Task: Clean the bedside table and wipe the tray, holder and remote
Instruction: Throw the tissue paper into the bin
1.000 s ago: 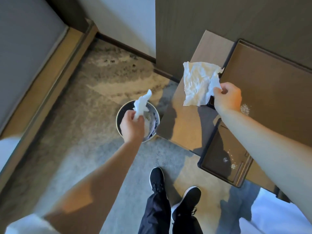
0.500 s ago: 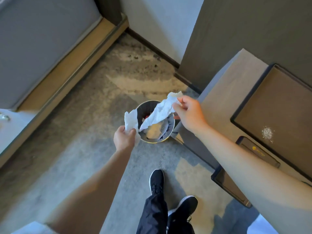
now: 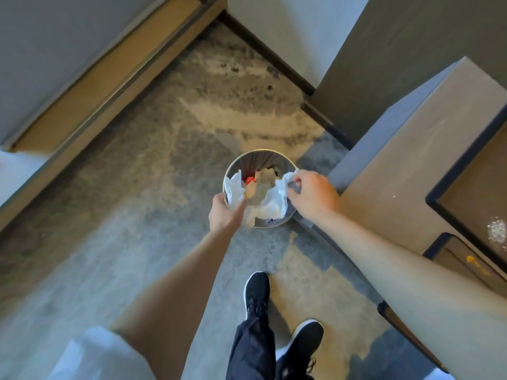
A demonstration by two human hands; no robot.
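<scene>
White tissues (image 3: 270,205), pinched by both hands (image 3: 225,215), hang over the paper-filled bin (image 3: 233,171).

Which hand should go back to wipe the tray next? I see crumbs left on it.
Right. The right hand hovers over the bin beside the bedside table; the crumbs lie on the tray on that side. The left hand is farther.

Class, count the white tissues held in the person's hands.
2: one tissue in the left hand, one in the right hand, both over the bin.
</scene>
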